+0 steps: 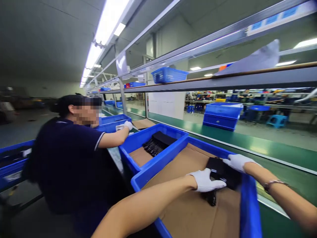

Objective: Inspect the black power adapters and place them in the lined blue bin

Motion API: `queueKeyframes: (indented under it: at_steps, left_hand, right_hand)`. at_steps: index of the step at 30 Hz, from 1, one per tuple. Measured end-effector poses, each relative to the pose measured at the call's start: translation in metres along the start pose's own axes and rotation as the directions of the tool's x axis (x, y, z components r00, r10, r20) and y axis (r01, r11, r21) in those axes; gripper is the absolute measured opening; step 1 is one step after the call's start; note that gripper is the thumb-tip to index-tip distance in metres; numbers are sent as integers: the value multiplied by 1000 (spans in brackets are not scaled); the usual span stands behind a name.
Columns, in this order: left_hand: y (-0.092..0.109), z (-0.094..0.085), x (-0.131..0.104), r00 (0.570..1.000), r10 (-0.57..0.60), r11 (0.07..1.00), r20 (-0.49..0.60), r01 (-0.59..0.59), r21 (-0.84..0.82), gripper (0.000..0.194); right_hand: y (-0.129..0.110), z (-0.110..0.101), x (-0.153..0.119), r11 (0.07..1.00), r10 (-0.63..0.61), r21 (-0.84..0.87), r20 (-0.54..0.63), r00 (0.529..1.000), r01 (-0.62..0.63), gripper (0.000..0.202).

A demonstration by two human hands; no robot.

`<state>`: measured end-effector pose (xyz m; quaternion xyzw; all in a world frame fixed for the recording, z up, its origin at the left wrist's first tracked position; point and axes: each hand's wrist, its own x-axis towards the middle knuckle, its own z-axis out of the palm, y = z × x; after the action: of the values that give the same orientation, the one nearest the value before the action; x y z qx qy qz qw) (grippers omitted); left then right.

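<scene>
Touching black pieces (pixel 230 175) in one blue bin (pixel 249 205): one left hand (pixel 203 180), one right hand (pixel 238 162), both grips unclear

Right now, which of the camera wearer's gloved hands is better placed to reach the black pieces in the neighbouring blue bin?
Probably the left hand: it is nearer the neighbouring bin and its black pieces. The right hand is farther away, at the far right corner of the nearer bin.

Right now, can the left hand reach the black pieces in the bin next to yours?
Probably yes: the left hand need only clear the blue walls between; the black pieces lie uncovered.
</scene>
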<state>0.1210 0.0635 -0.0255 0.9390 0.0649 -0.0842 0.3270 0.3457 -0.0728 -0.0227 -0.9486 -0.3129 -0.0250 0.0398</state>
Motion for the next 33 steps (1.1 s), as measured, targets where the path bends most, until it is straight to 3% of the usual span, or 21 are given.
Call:
queueKeyframes:
  at_steps: [3,10,14,17,19,22,27,30,33]
  left_hand:
    - [0,11,3,998,-11,1000,-61,11,6,99]
    - [-5,26,14,983,-26,1000,-181,27,6,80]
    - [-10,31,23,978,-77,992,-194,55,-115,61]
    - [-9,26,28,977,-112,962,-184,61,-265,51]
    - [-5,19,28,977,-100,927,-191,22,-373,39]
    - [6,7,25,968,-42,853,-247,-94,-514,29]
    - [29,1,13,927,49,697,-373,-299,-652,49]
    - [42,7,0,873,172,587,-457,-464,-664,51]
    - [55,12,-18,786,368,479,-497,-619,-623,54]
  right_hand:
    - [-8,-1,-9,998,41,-55,116,992,-34,30]
    - [-21,-1,-26,997,70,-32,92,993,-67,38]
    - [-17,-2,-22,993,49,97,118,992,-61,36]
    - [-18,-8,-24,954,12,297,127,992,-49,34]
    - [-22,-13,-33,874,-33,485,127,991,-33,36]
    - [-32,-18,-56,658,-101,752,133,986,-34,48]
    - [-54,-23,-93,246,-198,969,78,977,-27,54]
    - [-66,-29,-108,49,-198,998,-16,980,26,51]
    - [-70,-41,-124,-53,-153,996,-82,985,75,45]
